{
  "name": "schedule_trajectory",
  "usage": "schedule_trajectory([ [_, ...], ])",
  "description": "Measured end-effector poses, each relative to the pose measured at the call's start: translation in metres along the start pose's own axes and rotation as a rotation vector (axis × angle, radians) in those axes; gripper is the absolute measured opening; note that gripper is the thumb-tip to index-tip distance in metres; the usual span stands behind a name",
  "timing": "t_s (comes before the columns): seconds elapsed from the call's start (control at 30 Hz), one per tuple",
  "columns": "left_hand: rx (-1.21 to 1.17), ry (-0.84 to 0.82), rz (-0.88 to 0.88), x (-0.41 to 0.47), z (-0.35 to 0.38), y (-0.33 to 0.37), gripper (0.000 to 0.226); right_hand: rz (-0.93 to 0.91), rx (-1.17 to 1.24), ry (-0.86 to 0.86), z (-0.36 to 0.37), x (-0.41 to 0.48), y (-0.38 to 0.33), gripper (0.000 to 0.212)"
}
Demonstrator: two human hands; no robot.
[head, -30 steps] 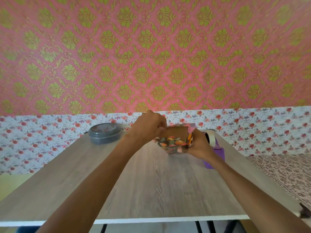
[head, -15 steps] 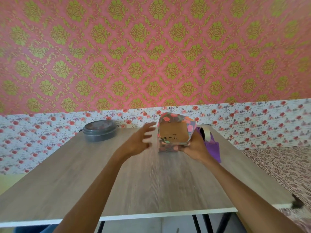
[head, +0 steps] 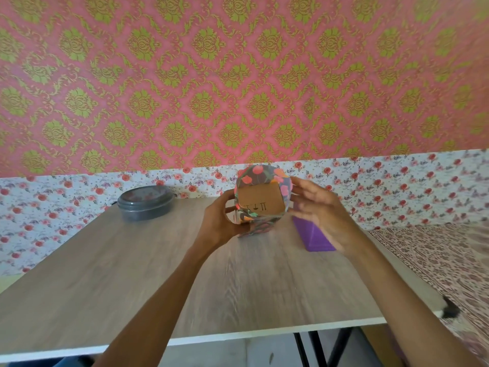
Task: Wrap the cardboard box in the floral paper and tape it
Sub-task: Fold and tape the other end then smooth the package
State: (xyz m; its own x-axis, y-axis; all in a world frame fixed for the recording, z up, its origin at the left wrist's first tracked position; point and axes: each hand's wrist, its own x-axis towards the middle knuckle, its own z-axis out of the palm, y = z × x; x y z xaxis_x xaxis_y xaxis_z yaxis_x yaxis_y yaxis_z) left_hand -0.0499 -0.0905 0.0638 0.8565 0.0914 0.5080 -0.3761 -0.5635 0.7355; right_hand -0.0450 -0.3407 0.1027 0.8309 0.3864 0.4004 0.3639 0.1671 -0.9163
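The pink-and-green patterned wall (head: 238, 75) is filling the far half of the view, with a band of small red flowers running along its foot. Below it the wooden table (head: 132, 274) is stretching from the near edge to that band. A grey lidded container (head: 145, 205) is sitting at the far left of the table, and a purple block (head: 313, 234), probably the tape holder, is lying to the right.

The cardboard box (head: 260, 201) is being held up above the far middle of the table, between the container and the block. The floral paper (head: 260, 174) is curving over its top and down both sides, with a loose tail hanging under it.

The left hand (head: 223, 223) is gripping the box's left side, fingers curled round paper and box. The right hand (head: 320, 207) is hovering just beside the right side with fingers spread and nothing in it; blur is hiding whether the tips are touching the paper.

A bare cardboard end, carrying small printed marks, is facing the near side, so the paper tube is opening toward the person. The long axis is probably running near to far, though that is hard to confirm.

The box is looking light and stiff, the paper thin and easily creased. Gripping across the two papered sides should be keeping the wrap tight while the open end is being folded.
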Motion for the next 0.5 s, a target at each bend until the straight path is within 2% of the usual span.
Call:
schedule_trajectory([
  [0.07, 0.007, -0.001, 0.014, -0.001, 0.004, 0.002, 0.079, -0.013, -0.041, 0.188, 0.006, -0.004, -0.019, 0.023],
  [0.1, 0.014, -0.007, 0.027, -0.001, 0.007, 0.004, 0.079, -0.038, -0.206, 0.295, 0.009, -0.002, -0.022, 0.018],
  [0.17, 0.016, -0.011, 0.042, -0.002, 0.011, 0.005, 0.079, -0.179, -0.704, 0.467, 0.01, 0.008, -0.023, 0.017],
  [0.2, 0.013, -0.005, 0.041, -0.003, 0.012, 0.005, 0.08, -0.241, -0.901, 0.499, 0.012, 0.012, -0.023, 0.016],
  [0.27, 0.017, -0.003, 0.037, -0.003, 0.014, 0.005, 0.08, -0.251, -1.077, 0.503, 0.012, 0.016, -0.027, 0.01],
  [0.37, 0.011, -0.016, 0.033, -0.004, 0.012, 0.008, 0.08, -0.278, -1.012, 0.492, 0.006, 0.02, -0.026, 0.012],
  [0.4, -0.002, -0.022, 0.024, -0.003, 0.011, 0.008, 0.079, -0.3, -0.911, 0.469, 0.005, 0.018, -0.026, 0.016],
  [0.5, -0.021, -0.034, -0.011, 0.0, 0.005, 0.003, 0.078, -0.247, -0.385, 0.377, 0.002, 0.01, -0.018, 0.022],
])
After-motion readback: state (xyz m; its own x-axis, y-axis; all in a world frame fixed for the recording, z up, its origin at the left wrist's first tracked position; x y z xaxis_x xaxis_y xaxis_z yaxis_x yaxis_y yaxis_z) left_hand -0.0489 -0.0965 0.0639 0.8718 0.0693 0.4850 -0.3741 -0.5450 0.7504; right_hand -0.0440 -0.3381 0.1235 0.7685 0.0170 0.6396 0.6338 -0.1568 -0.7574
